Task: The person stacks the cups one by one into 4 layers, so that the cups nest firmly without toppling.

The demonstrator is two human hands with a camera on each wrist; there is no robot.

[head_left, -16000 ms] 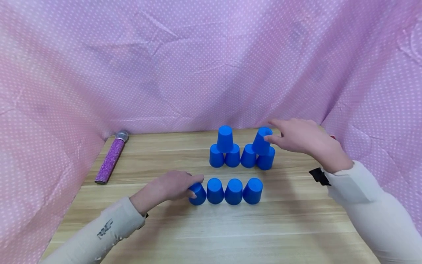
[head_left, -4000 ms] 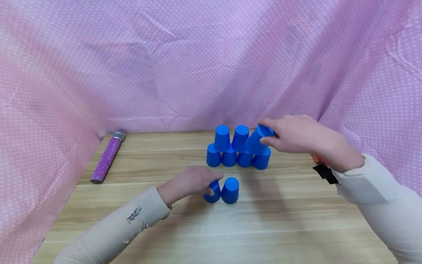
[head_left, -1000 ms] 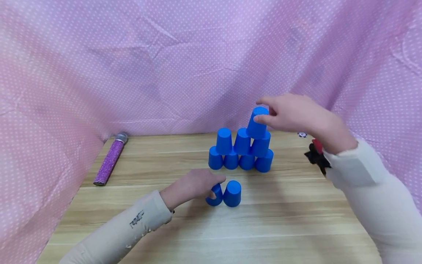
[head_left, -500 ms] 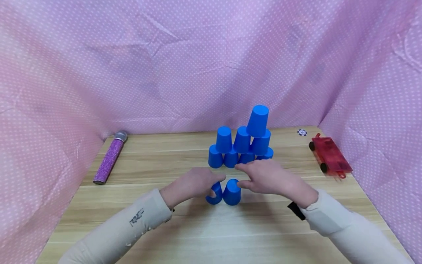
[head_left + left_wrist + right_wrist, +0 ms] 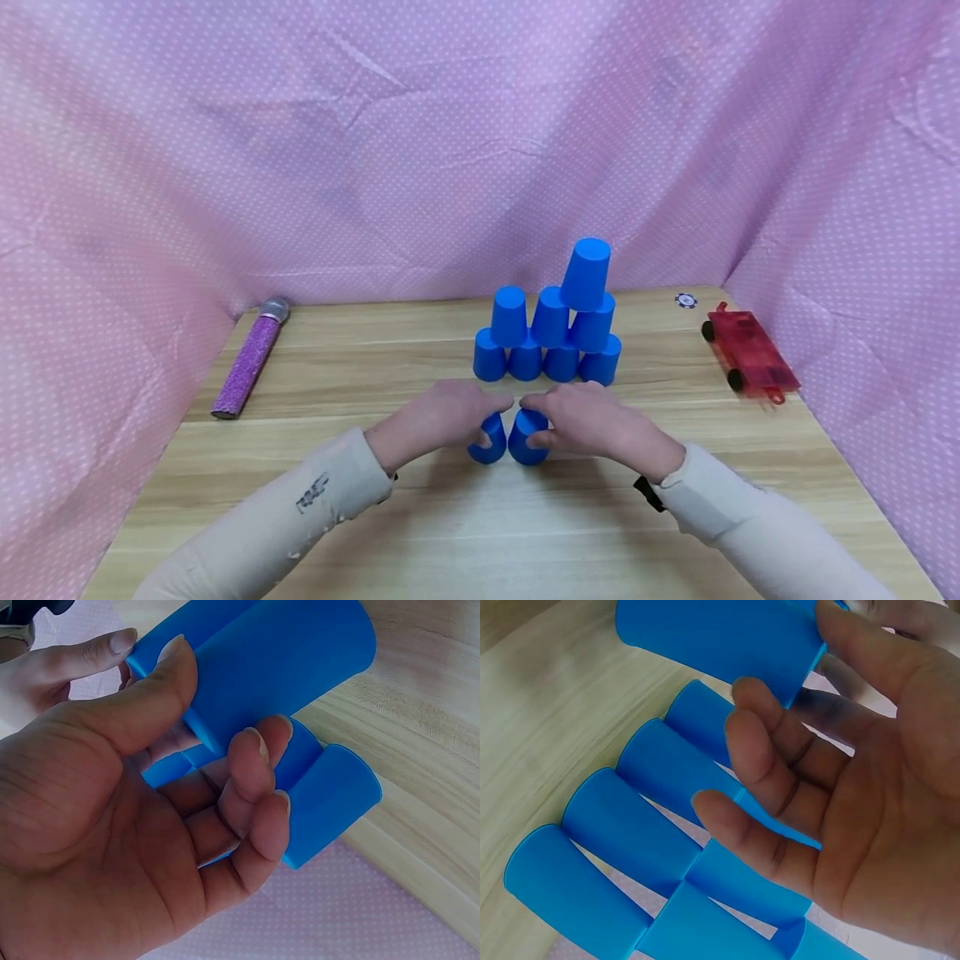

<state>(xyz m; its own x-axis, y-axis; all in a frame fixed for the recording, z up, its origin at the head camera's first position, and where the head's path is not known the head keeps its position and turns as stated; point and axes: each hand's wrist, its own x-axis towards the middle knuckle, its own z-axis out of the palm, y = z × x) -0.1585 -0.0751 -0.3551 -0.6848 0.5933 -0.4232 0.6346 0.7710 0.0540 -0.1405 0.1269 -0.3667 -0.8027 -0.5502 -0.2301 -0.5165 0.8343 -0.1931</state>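
Observation:
Two upside-down blue cups stand side by side in front of a cup pyramid in the head view. My left hand [image 5: 442,414] pinches the left cup [image 5: 495,430] between thumb and fingers; that cup [image 5: 277,660] fills the top of the left wrist view. Around the right cup [image 5: 522,433], my right hand [image 5: 596,421] has its thumb in front and a finger over the top. Behind them, the pyramid has a bottom row of several cups [image 5: 491,358], three in the middle row [image 5: 509,317], and a single cup [image 5: 587,275] on the right of the third level.
A purple glitter microphone [image 5: 251,358] lies at the table's left. Toward the right edge are a red toy car [image 5: 753,350] and a poker chip [image 5: 686,300]. Pink dotted cloth [image 5: 375,167] surrounds the wooden table [image 5: 360,350] at the back and sides.
My right hand has let go of the cup on the third level and come down to grip the right front cup. The left hand has kept its hold on the left one.

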